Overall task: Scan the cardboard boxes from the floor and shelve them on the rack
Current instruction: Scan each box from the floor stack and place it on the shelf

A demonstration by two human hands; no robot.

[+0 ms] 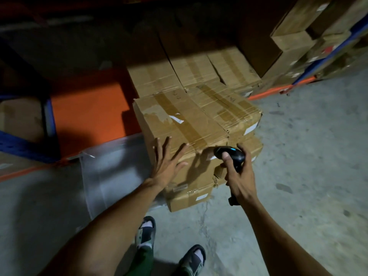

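A stack of taped cardboard boxes stands on the concrete floor in the middle of the head view. The top box (179, 120) is brown with a torn white label on its lid. My left hand (167, 164) lies flat with fingers spread against that box's near side. My right hand (239, 176) grips a black handheld scanner (229, 155), its head pointed at the box's near face. A lower box (189, 198) with small white labels sits under it. The orange and blue rack (85, 114) stands to the left behind the stack.
More boxes (195, 72) sit behind the stack on the rack's low level. Another rack with boxes (298, 46) fills the upper right. A clear plastic sheet (111, 172) lies at the left of the stack. My feet in sandals are below; open floor lies right.
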